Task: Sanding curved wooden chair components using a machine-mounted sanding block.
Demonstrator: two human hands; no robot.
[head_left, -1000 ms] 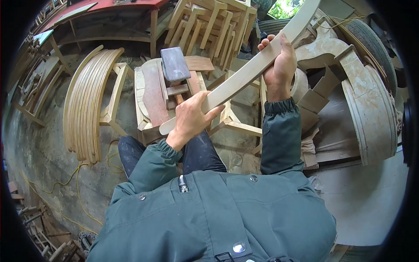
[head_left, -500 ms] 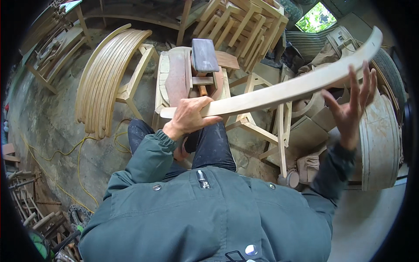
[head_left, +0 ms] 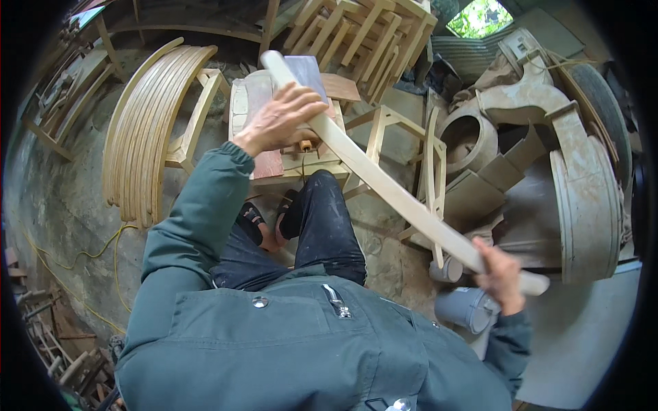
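Observation:
Both hands hold a long, pale, gently curved wooden slat (head_left: pixel 384 183), slanting from far left to near right across my front. My left hand (head_left: pixel 282 118) grips it near its far end, fingers laid across the top. Around the near end my right hand (head_left: pixel 502 275) is closed, slightly smeared by motion. Beneath the far end is a wooden work stand (head_left: pixel 267 164) carrying a grey rectangular block (head_left: pixel 306 74), partly hidden by the slat and my left hand.
Curved wooden strips (head_left: pixel 147 130) rest on a frame at left. Stacked wooden frames (head_left: pixel 363 41) stand at the back. A stool-like frame (head_left: pixel 384 130), dusty ducting (head_left: pixel 528 96) and a grey bucket (head_left: pixel 462 308) are at right. A yellow cord (head_left: pixel 75 267) crosses the floor.
The slat has swung so its right end comes down toward me and its left end points away. My right hand, open and apart before, now grips it; my left hand moved farther out.

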